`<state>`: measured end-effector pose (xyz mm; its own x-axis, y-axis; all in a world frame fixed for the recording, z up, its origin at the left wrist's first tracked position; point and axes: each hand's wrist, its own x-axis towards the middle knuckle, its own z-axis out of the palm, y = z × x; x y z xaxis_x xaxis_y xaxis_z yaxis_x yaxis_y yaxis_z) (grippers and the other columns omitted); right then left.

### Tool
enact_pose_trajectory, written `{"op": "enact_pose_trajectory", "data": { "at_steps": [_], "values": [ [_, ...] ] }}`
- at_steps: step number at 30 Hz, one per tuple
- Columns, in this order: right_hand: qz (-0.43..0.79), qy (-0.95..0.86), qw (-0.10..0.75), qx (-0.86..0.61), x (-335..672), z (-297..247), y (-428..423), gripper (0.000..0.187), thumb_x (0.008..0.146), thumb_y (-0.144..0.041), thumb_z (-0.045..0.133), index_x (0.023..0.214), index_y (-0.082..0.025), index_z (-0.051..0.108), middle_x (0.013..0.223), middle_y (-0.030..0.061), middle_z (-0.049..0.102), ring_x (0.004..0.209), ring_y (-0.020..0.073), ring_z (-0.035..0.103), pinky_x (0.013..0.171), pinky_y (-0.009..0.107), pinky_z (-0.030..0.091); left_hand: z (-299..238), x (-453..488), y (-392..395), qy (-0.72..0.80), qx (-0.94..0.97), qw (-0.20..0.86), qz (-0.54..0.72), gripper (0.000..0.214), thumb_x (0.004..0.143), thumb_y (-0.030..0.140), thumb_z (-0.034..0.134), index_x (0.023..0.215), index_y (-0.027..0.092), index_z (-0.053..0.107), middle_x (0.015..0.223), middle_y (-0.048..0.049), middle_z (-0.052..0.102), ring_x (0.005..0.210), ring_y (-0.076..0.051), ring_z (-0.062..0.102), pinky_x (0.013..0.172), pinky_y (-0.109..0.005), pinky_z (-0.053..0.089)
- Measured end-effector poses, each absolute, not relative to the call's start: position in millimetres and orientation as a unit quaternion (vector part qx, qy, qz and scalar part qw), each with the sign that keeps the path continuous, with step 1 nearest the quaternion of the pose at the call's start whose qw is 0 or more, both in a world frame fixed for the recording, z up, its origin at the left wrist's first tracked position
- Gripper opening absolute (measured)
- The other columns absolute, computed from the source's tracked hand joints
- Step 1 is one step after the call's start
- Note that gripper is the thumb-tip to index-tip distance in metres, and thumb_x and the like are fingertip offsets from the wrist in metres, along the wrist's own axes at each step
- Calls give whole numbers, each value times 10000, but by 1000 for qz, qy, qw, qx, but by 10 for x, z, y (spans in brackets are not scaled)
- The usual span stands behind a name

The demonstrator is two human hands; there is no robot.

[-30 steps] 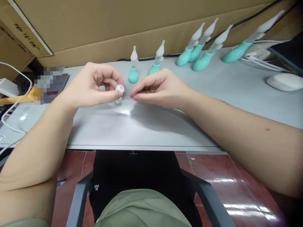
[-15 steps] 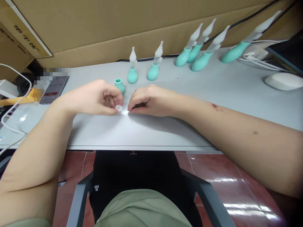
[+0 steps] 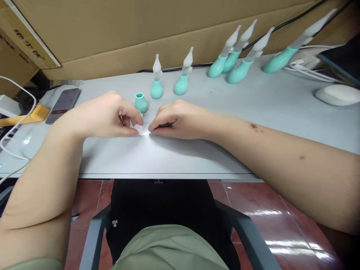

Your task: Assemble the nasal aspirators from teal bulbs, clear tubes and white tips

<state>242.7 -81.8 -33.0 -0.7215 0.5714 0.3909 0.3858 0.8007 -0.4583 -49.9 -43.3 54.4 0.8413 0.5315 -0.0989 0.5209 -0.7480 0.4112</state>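
Observation:
My left hand (image 3: 115, 116) pinches a small translucent plastic piece (image 3: 138, 128) between thumb and fingers, just above the table. Close by on the right, my right hand (image 3: 177, 120) is closed, its thumb and fingertips pressed together low over the surface; whatever they hold, if anything, is hidden. Behind my left fingertips stands a teal rubber bulb (image 3: 141, 104) with its round mouth uncovered. Two assembled nasal aspirators, one nearer (image 3: 156, 80) and one further right (image 3: 181, 77), stand upright beyond my hands, each with a teal bulb, clear tube and white tip.
Several more nasal aspirators (image 3: 239, 71) lean at the back right. A white mouse (image 3: 339, 94) lies on the right. On the left are a phone (image 3: 62, 106), a yellow object (image 3: 41, 112) and a white cable (image 3: 11, 153). Cardboard (image 3: 112, 33) walls the back of the grey table (image 3: 168, 159).
The small piece in my left hand has turned, so its ring-shaped end no longer faces me. Both hands have shifted slightly left. The view has shifted a little too.

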Motion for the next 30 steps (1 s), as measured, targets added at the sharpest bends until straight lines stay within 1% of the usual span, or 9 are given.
{"op": "enact_pose_trajectory", "data": {
  "at_steps": [4,8,14,17,19,21,25,27,30],
  "values": [
    [168,-908,269,-274,2429,-337,-816,313,1133,-95,696,1153,-213,985,1141,69,980,964,233,880,959,372,664,500,-486,-402,290,938,187,-10,286,1029,390,812,1157,252,1027,996,-61,962,827,-262,861,866,-405,624],
    [157,-911,282,-256,2429,-353,-805,346,1150,-101,653,1147,-199,985,1108,71,973,887,207,837,921,367,642,452,-461,-397,295,941,162,-23,302,1038,356,787,1180,252,1032,1033,-54,978,845,-275,873,847,-410,616],
    [149,-915,278,-253,2421,-347,-808,335,1132,-91,656,1151,-191,975,1077,78,951,883,203,811,908,363,628,456,-498,-404,285,941,181,0,247,987,325,889,1183,255,1020,956,-22,963,785,-255,874,777,-392,619],
    [152,-904,287,-279,2425,-342,-822,315,1108,-73,684,1156,-235,951,1073,48,945,892,207,825,906,354,649,471,-545,-438,227,951,191,89,185,985,367,990,1128,250,1002,899,-20,939,711,-211,834,715,-380,619],
    [154,-887,312,-302,2432,-356,-815,302,1110,-84,699,1152,-264,939,1074,24,946,909,211,833,909,352,662,451,-548,-453,181,954,170,168,85,1029,334,976,1073,261,976,850,-12,907,664,-180,783,660,-377,585],
    [152,-861,361,-325,2439,-380,-790,283,1127,-117,705,1158,-269,941,1060,22,936,898,218,816,891,363,658,392,-521,-438,140,946,142,255,48,1054,281,942,1006,286,946,790,7,864,620,-157,723,595,-377,521],
    [135,-785,494,-349,2455,-358,-738,190,1153,-215,751,1203,-257,930,989,43,867,796,212,681,768,387,572,211,-445,-297,68,879,87,463,73,968,260,1000,997,311,956,700,56,794,546,-92,601,502,-347,386],
    [116,-751,533,-372,2475,-264,-728,82,1164,-283,849,1233,-277,892,1049,52,865,813,209,665,763,384,579,140,-434,-195,74,862,46,499,57,1082,310,950,1027,321,960,738,59,810,583,-85,615,530,-339,410],
    [79,-716,550,-423,2529,-45,-670,205,1154,-367,988,1268,-321,824,1291,87,849,1093,269,780,822,378,660,62,-448,-38,89,859,28,503,249,1232,459,881,1043,306,936,765,60,801,622,-73,590,556,-333,393]
  ]
}}
